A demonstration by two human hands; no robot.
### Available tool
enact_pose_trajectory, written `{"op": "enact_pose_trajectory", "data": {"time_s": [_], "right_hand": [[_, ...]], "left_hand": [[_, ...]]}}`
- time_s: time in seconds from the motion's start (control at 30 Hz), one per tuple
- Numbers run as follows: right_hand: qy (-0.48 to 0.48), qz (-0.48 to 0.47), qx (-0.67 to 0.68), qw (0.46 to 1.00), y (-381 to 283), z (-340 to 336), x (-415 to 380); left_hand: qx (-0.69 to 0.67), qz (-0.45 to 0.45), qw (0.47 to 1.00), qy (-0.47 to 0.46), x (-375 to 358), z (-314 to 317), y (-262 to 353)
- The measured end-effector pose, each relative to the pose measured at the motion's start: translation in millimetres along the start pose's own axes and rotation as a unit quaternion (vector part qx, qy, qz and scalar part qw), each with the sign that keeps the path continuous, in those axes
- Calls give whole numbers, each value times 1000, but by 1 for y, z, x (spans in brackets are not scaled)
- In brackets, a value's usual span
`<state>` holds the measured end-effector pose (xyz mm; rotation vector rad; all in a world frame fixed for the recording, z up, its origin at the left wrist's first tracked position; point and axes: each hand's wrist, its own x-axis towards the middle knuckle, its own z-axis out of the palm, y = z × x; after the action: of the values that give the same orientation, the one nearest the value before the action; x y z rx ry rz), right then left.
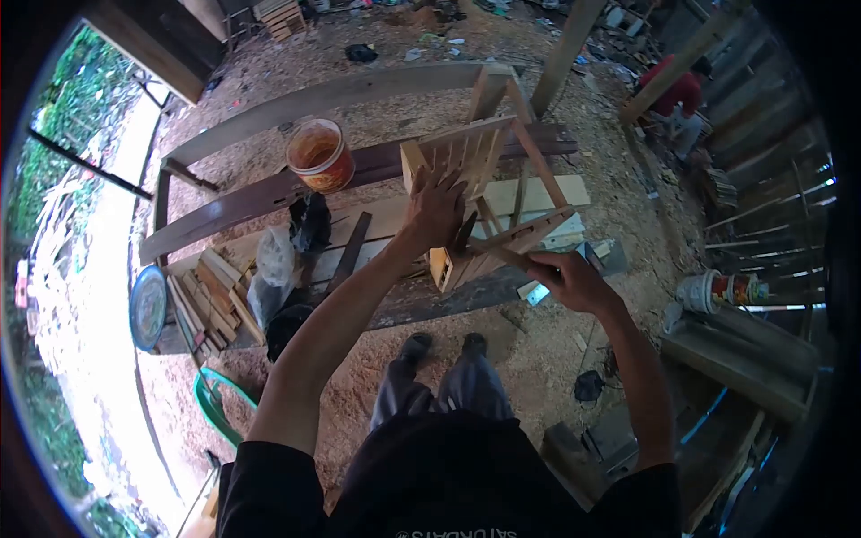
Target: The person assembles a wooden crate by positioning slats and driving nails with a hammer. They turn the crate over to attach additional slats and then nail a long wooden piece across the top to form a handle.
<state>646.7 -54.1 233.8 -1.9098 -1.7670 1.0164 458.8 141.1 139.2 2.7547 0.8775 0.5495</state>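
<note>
1. In the centre of the frame, a slatted wooden frame (pixel 484 166) stands tilted on a low plank bench (pixel 386 307), its slotted near end pointing toward the person's feet.

2. The left hand (pixel 438 202) lies over the slats from the left, fingers slightly apart, palm down, not wrapped round anything. A firm, flat press like this should steady the piece, as its uneven shape could rock under a blow.

3. The right hand (pixel 567 280), right of centre, has its fingers clamped round the handle of what looks like a hammer (pixel 504 255). Its dark head sits just below the left hand; whether it touches the wood cannot be told.

4. Because head and left hand are so near, good practice would be short, controlled strokes, with the left fingers well up the slats. Thin slats could split if struck hard.

5. A red bucket (pixel 321 160), upper left of centre, and loose wood offcuts (pixel 211 300), left of frame, share the bench; shaking could shift them.
</note>
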Motion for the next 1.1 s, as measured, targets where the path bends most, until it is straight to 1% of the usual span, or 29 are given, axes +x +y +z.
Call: {"op": "enact_pose_trajectory", "data": {"time_s": [0.03,0.13,0.17,0.23,0.33,0.4,0.43,0.47,0.53,0.57,0.67,0.77,0.87,0.97,1.03,1.07,1.1], "right_hand": [[-25,9,16,1000,-7,-6,0],[6,-31,64,997,-9,-11,3],[0,-52,37,998,-9,-12,5],[-7,-89,-18,996,-10,-12,6],[10,-109,-12,994,-16,-14,-1],[47,-126,5,991,-19,-8,-10],[64,-133,14,989,-22,-2,-17],[57,-115,39,991,-27,5,-24],[50,-77,84,992,-35,18,-37],[53,-72,35,995,-34,21,-42],[119,-80,-30,989,-39,35,-49],[141,-67,-23,987,-51,48,-56],[102,3,-111,989,-45,64,-63],[143,-6,-115,983,-50,65,-67],[170,-17,-86,981,-66,63,-67],[186,-24,-72,980,-71,62,-67],[180,-18,-96,979,-70,65,-68]], "left_hand": [[-2,4,1000,7,0,-1,-1],[4,20,1000,10,-3,-7,0],[8,26,1000,9,-3,-10,1],[26,13,999,-31,-4,-9,1],[90,28,994,-53,1,-2,-6],[75,33,996,-38,-1,3,-11],[33,30,999,-18,-3,5,-12],[-10,28,1000,4,-5,7,-13],[39,15,999,-27,-1,-3,-3],[62,6,997,-43,-1,-6,2],[36,53,998,6,1,1,-8],[114,45,992,-32,-3,-15,3],[102,6,995,-15,6,12,-2],[140,-8,989,-52,6,3,5],[122,-2,990,-64,0,-16,14],[114,2,991,-69,-1,-22,17],[119,12,991,-52,-1,-14,14]]}}
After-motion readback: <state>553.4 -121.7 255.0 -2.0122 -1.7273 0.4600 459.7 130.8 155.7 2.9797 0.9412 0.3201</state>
